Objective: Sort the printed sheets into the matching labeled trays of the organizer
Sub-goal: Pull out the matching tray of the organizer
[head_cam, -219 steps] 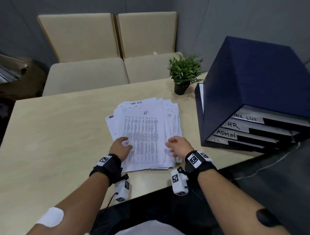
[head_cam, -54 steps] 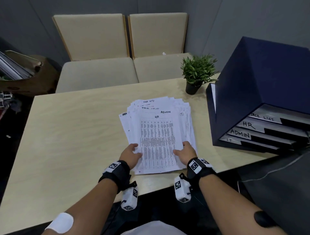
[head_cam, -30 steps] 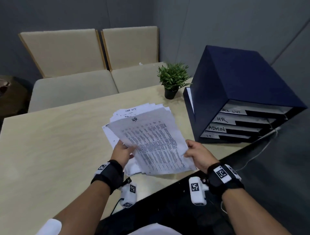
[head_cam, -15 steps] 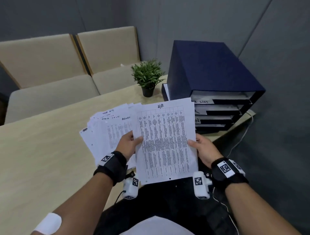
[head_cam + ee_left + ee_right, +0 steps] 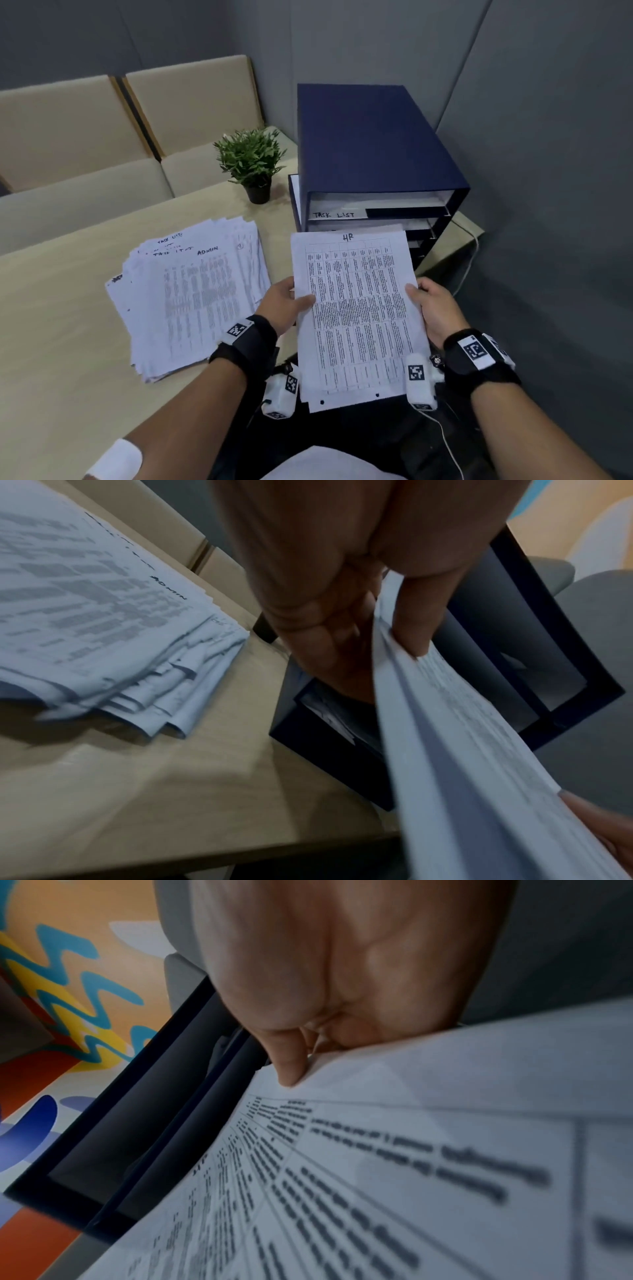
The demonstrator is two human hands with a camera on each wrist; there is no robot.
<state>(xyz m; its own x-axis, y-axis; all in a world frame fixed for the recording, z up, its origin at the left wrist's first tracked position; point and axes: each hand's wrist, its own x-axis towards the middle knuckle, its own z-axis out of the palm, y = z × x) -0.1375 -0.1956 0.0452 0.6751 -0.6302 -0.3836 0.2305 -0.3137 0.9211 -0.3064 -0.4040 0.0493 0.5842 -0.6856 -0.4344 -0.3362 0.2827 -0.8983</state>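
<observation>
A printed sheet headed HR is held up in the air in front of the dark blue tray organizer. My left hand pinches its left edge, thumb on top, and my right hand pinches its right edge. The left wrist view shows the thumb and fingers clamped on a few sheets. The sheet hides the lower trays; only the top tray labelled TASK LIST shows. A fanned stack of sheets, an ADMIN page on top, lies on the table to the left.
A small potted plant stands on the beige table just left of the organizer. Two beige chairs sit behind the table. A grey wall panel is close on the right, with a white cable hanging by the table corner.
Both hands lifted the HR sheet off the stack and swung it right, and it now faces the organizer's trays. The view has turned with it toward the organizer.
</observation>
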